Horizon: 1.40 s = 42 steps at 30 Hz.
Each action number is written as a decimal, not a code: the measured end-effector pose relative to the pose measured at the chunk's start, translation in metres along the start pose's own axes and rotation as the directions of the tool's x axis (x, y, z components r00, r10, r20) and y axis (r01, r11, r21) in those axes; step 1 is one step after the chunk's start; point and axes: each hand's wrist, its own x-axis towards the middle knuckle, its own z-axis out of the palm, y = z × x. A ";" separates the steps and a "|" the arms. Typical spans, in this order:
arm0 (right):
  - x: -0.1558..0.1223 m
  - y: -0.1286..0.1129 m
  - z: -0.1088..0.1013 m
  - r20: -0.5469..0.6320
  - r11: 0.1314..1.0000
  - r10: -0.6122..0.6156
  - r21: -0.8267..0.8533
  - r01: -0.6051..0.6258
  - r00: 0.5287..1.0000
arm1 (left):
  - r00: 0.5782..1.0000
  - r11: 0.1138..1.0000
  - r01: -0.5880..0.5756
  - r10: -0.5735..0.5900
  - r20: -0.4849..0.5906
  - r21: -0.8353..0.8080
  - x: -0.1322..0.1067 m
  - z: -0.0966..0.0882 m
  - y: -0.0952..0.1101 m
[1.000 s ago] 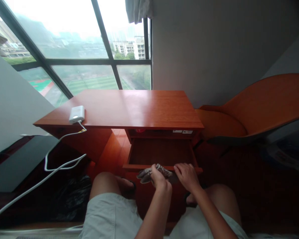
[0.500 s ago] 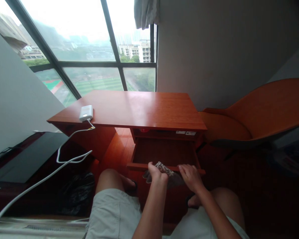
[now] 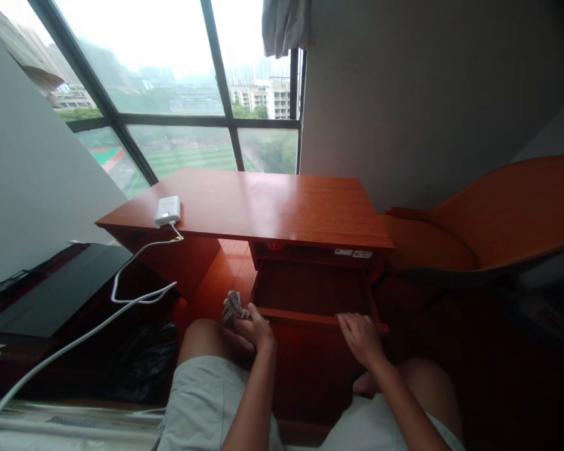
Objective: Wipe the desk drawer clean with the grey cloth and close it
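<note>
My left hand is closed around a bunched patterned cloth, just beyond the left end of the pulled-out drawer. The cloth is greyish-brown and white, and part of it is hidden in my palm. On the right, my right hand grips the top edge of the drawer front near its right end, fingers bent over the wood. The drawer's dark inside shows beneath the reddish-brown desk.
A white box-shaped device with a white cable stands on the desk's left side. An orange chair is to the right. At lower left are a dark flat panel and a black plastic bag. My knees flank the drawer.
My left hand has carried the cloth leftward from the middle of the drawer front to beyond its left end. My right hand stays on the drawer edge. The view has shifted slightly.
</note>
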 end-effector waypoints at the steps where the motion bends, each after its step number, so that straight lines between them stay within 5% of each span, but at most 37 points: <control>1: 0.000 0.000 0.000 -0.001 1.000 -0.001 -0.006 0.001 1.000 | 1.000 1.000 -0.006 0.006 0.022 -0.001 0.007 -0.007 0.002; 6: -0.002 0.001 0.003 -0.014 1.000 0.002 -0.006 -0.002 1.000 | 0.961 1.000 0.019 -0.025 0.274 0.023 0.051 -0.046 0.024; 10: -0.017 0.003 0.010 -0.024 1.000 -0.002 -0.002 0.002 1.000 | 0.754 0.986 0.097 -0.162 0.637 0.136 0.078 -0.059 0.048; 12: -0.028 0.002 0.014 -0.029 1.000 -0.005 0.003 0.005 1.000 | 0.696 0.984 0.016 -0.139 0.705 0.178 0.087 -0.053 0.054; 16: -0.050 0.000 0.019 -0.049 1.000 -0.006 0.016 0.007 0.999 | 0.691 0.955 -0.172 -0.058 0.720 0.241 0.100 -0.027 0.057; 23: -0.071 -0.003 0.024 -0.095 0.999 -0.040 0.000 0.040 0.995 | 0.715 0.939 -0.201 -0.054 0.697 0.279 0.121 0.011 0.052; 30: -0.074 -0.002 0.022 -0.107 0.998 -0.050 -0.031 0.047 0.993 | 0.749 0.935 -0.158 -0.096 0.655 0.317 0.106 -0.020 0.034; 37: -0.093 -0.003 0.026 -0.166 0.993 -0.111 -0.067 0.101 0.980 | 0.669 0.943 -0.077 -0.191 0.718 0.323 0.080 -0.069 0.037; 42: -0.104 -0.007 0.030 -0.192 0.990 -0.127 -0.092 0.111 0.973 | 0.700 0.945 -0.107 -0.148 0.699 0.308 0.081 -0.056 0.037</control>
